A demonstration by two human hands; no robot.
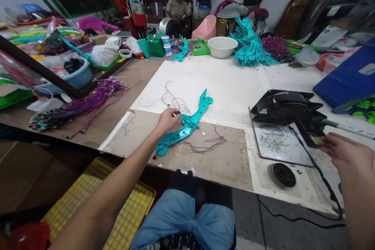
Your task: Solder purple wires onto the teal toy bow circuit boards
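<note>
My left hand (169,119) is closed in a pinch at the middle of a turquoise curved plastic piece (179,134). A small dark thing shows at its fingertips, too small to name. Thin loose wires (175,100) curl on the white sheet just beyond these fingers. Red and dark wires (202,147) trail from the near side of the plastic piece. At the right, my right hand (347,150) is beside the black base of a small fan (281,110) and below a pale rod with a black end (348,127). Its fingers are blurred, and their grip is unclear.
Under the fan lies a metal plate (271,144) with dark scraps, near a round tin (283,175). Purple wire bundles (93,101) lie left. Behind stand a white basin (222,47) and heaped turquoise pieces (249,45). A person (178,7) sits at the back.
</note>
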